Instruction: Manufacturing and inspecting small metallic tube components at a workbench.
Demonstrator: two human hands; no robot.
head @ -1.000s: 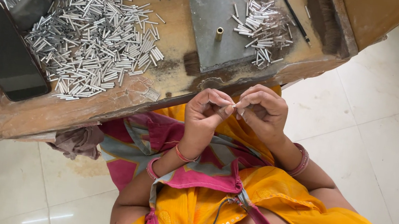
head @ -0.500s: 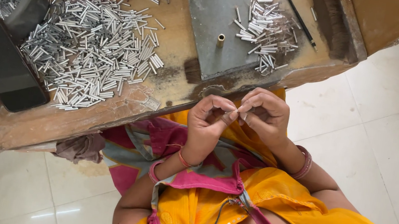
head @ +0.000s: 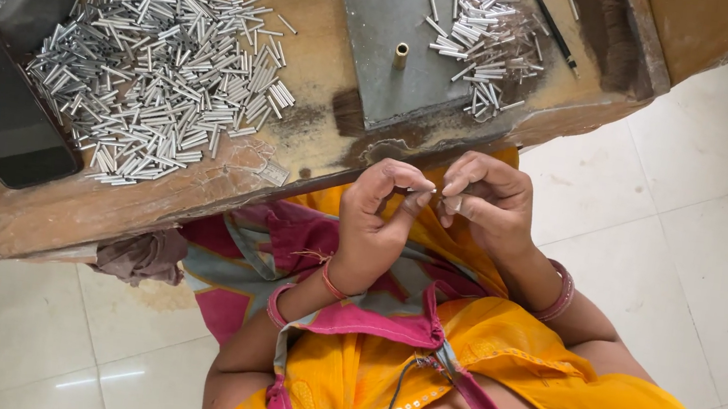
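Both hands meet at the table (head: 315, 147) edge. The left hand (head: 377, 225) and right hand (head: 491, 198) pinch one small metal tube (head: 427, 190); hold it steady and straight.

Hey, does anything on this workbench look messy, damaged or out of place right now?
Somewhat. The wooden bench has a worn, dark-stained, chipped front edge. Metal tubes lie in a loose heap rather than sorted, and a smaller pile spills off the grey plate. Both hands, left and right, pinch a small piece normally.
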